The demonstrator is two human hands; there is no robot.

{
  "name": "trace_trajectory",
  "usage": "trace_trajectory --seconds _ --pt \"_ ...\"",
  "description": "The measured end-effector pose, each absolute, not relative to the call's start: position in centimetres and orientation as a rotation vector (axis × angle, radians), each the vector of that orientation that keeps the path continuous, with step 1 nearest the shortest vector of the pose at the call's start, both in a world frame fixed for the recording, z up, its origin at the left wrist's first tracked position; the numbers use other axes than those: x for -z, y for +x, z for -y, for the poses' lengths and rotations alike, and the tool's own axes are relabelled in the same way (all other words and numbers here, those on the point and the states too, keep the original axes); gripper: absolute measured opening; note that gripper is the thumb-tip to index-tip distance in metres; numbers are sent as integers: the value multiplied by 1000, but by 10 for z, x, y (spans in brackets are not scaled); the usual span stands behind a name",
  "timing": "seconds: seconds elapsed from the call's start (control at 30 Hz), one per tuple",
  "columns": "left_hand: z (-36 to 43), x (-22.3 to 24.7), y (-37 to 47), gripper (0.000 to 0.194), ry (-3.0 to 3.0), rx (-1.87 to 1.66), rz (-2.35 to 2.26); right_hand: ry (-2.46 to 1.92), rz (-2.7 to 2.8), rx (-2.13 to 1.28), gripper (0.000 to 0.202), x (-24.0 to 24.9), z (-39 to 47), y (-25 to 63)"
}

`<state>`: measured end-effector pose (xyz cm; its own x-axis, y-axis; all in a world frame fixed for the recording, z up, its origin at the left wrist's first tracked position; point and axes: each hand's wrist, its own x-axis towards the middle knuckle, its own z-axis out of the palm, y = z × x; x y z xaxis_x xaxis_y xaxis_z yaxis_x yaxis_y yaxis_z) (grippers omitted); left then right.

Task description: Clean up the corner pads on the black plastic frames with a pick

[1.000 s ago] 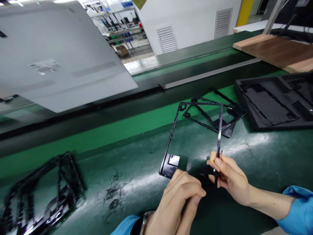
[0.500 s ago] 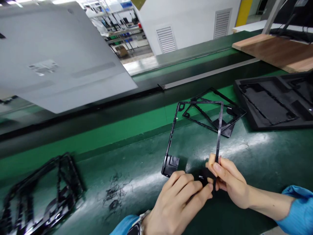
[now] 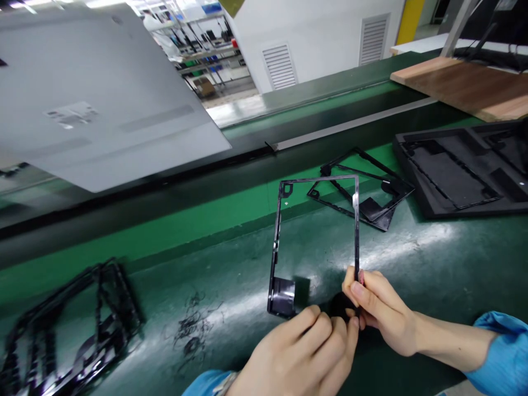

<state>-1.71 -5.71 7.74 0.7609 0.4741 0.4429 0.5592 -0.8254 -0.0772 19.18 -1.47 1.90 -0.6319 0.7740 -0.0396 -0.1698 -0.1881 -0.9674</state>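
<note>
Black frame [image 3: 357,236]: thin-barred, rectangular, open centre, with glints along both side bars. Small pierced tab [image 3: 287,190] at upper left corner; flat, glossy panel [image 3: 283,297] filling lower left corner. Pose: raised, far end uppermost in view, side bars near vertical. Right hand [image 3: 381,311] pinches right bar near its lower end. Lower edge largely hidden behind left hand [image 3: 303,352].

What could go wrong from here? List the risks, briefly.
The thin black frame might flex or twist: the right hand pinches it near one corner while the left hand is at its near edge.
It could knock the overlapping frames beyond it if swung that way.
Dark stringy scraps on the green table might cling to it if it is laid there.
</note>
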Motion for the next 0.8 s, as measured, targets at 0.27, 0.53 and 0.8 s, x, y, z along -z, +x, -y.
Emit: trace_trajectory --seconds 0.27,0.53,0.8 --pt "59 -65 -17 22 -2761 569 688 -743 1383 -1977 48 -14 15 190" --pt "57 -61 -21 29 -2841 757 761 -761 1283 -2054 53 -19 11 187" --pt "54 -62 -23 43 -2923 825 840 -804 1234 -2092 53 -20 9 185"
